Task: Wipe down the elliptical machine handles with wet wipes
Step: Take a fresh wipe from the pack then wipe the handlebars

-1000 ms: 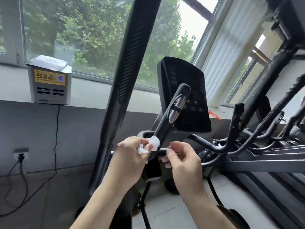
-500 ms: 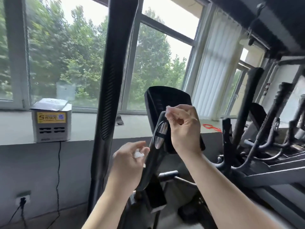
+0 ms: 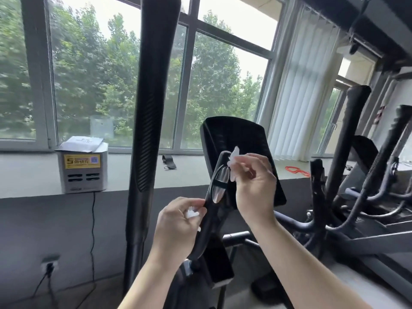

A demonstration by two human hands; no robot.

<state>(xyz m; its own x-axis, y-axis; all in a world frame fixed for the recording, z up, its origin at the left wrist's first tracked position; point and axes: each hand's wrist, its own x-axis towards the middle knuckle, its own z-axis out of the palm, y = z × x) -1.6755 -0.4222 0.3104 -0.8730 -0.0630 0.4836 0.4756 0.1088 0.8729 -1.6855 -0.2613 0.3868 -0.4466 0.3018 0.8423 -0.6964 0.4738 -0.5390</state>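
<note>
— Right hand (image 3: 254, 188) pinches wet wipe (image 3: 233, 160) against handle (image 3: 219, 181) top; left hand (image 3: 178, 228), below it, pinches second wad (image 3: 192, 213) at the grip's side.
— Handling?
— Judged: wipe light, limp, damp; likely bunches. Hold by fingertips, wrap round. Handle rigid, fixed. Console (image 3: 245, 139) just behind right hand.

Bright window (image 3: 89, 74) backlight; soft blur, edges warped.

Short handle (image 3: 209, 219): smooth black plastic, with glossy metal sensor plates (image 3: 219, 186). Tall handle (image 3: 151, 108): matt, ribbed grip (rubber, by the look). Wipe (image 3: 233, 158): thin, crumpled white cloth.
</note>
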